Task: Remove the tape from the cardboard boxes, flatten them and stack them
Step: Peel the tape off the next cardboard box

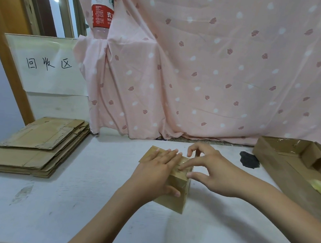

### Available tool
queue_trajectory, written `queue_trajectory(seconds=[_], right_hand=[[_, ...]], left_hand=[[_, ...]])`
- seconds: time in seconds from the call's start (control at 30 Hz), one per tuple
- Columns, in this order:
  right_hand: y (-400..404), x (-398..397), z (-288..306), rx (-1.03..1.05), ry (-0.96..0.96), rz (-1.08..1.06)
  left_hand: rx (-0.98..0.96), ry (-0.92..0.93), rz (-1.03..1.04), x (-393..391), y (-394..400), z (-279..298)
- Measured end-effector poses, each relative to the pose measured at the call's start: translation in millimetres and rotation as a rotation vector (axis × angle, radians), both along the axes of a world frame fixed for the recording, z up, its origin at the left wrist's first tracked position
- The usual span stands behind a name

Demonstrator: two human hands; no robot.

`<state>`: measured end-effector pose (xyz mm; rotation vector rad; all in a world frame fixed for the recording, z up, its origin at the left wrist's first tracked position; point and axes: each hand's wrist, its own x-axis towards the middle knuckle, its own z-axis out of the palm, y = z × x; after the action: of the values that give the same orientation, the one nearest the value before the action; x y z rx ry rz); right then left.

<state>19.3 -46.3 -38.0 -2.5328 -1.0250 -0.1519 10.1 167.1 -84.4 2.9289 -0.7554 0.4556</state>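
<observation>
Cardboard box (177, 196), the small one, stands on the white bench (74, 200) a little right of the middle, directly in front of me. My left hand (158, 170) lies flat on its top, the fingers (169, 155) straight and side by side, pressing down, while the thumb goes down over the near side of the box. My right hand (211, 170) comes from the right. Its index finger is stretched out and the tip touches the shiny tape (186, 164) on the top of the box, just beside my left fingers. The thumb rests at the right upper edge of the box, and the other fingers are lifted and loosely bent above the far edge. This hand holds nothing; it only touches.

On the left part of the bench, well apart from the box, lies a stack of flattened cardboard (38, 147). Behind the stack a white sign (49, 66) with handwritten characters leans upright. At the right edge of the bench is a bigger open box (293, 163), and near it a dark patch (249, 159) on the bench surface. A pink curtain (216, 68) with leaf pattern hangs behind the bench, and a plastic bottle (102, 9) with red label shows at its upper left.
</observation>
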Motion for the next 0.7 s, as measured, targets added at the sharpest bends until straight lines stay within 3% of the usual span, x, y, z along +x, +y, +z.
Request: queue_trajectory(seconds=[0.2,0.37,0.43,0.5,0.57,0.7], right_hand=[[-1,-1,8,0.110,0.107,-0.011],[-14,-2,-4,0.378,0.529,0.107],[-11,-5,-4,0.408,0.581,0.059],[-2,-11,-2,0.365,0.438,-0.098],[6,-17,-3,0.152,0.130,-0.209],[8,-24,-16,-0.102,-0.150,-0.222]], left_hand=[[0.002,0.018,0.016,-3,-1,2],[-0.014,0.028,0.022,-5,-2,3],[-0.007,0.017,0.032,-6,-5,2],[-0.010,0.020,0.055,-5,-7,1],[0.002,0.027,0.075,-5,-10,2],[0.013,0.020,0.096,-8,-15,1]])
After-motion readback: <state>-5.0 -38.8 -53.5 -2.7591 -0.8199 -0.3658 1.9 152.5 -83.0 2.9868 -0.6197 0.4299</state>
